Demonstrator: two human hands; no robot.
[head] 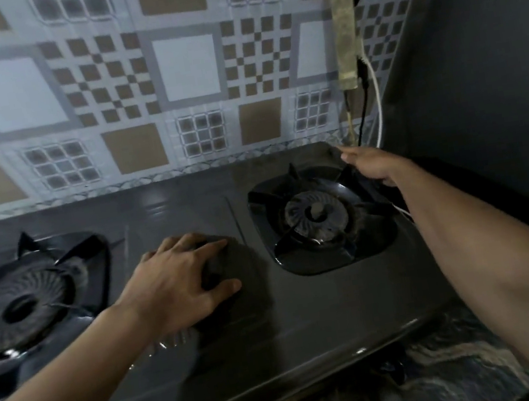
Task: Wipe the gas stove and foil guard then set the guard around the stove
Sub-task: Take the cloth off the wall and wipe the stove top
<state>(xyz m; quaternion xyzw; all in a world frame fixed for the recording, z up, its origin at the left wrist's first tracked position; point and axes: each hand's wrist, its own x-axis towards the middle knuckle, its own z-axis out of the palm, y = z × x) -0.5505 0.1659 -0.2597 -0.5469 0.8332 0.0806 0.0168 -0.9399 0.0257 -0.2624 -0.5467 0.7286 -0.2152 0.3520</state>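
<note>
A grey two-burner gas stove (309, 314) fills the lower half of the head view. My left hand (175, 280) presses a dark grey cloth (241, 263) flat on the stove top between the left burner (26, 300) and the right burner (317, 212). Fingers of that hand curl over the cloth. My right hand (371, 162) rests on the stove's far right corner, beside the right burner's pan support, fingers together and pointing left. Behind the stove stands a patterned sheet (187, 73) with brown and white squares; whether it is the foil guard or wall covering, I cannot tell.
A dark grey wall (483, 61) rises to the right of the stove. A long dirty box (345, 31) with black and white cables (376, 103) hangs in the corner. A marbled counter (462, 363) shows below the stove's front edge.
</note>
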